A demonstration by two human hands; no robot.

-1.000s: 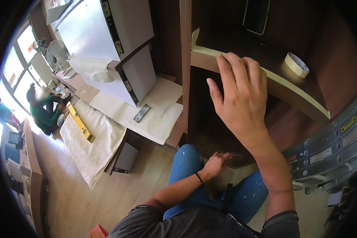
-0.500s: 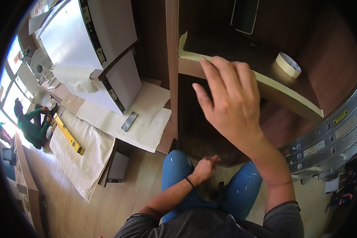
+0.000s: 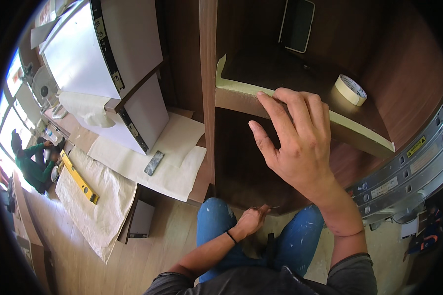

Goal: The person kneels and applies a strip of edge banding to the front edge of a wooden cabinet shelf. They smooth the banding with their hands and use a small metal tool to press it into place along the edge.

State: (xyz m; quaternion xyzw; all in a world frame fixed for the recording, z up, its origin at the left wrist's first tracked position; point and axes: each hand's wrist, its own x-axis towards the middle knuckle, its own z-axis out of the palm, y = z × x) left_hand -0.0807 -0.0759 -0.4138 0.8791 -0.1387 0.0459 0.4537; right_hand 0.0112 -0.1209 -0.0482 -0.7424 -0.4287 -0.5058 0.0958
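My right hand [image 3: 300, 140] is held over the front edge of a dark brown shelf [image 3: 275, 66], fingers apart and thumb out to the left. Its index fingertip rests at or just above the strip of pale masking tape [image 3: 243, 87] along that edge. The strip's left end curls up against the cabinet's upright panel. Farther back on the shelf lies a roll of masking tape [image 3: 350, 90]. Low between my knees, my left hand [image 3: 250, 221] is closed, with a thin tip poking out beyond the fingers; I cannot make out what it belongs to.
A phone [image 3: 298, 27] leans inside the cabinet. At right lies a metal ladder [image 3: 398, 169]. On the left are white drawer boxes [image 3: 142, 110], a grey block [image 3: 154, 163] on paper sheeting [image 3: 182, 172], and a yellow spirit level [image 3: 79, 177]. A person [image 3: 34, 164] sits beyond, near a fan [image 3: 44, 88].
My right hand has slid a little to the right along the taped edge. The whole view has shifted slightly. My left hand stays low and closed.
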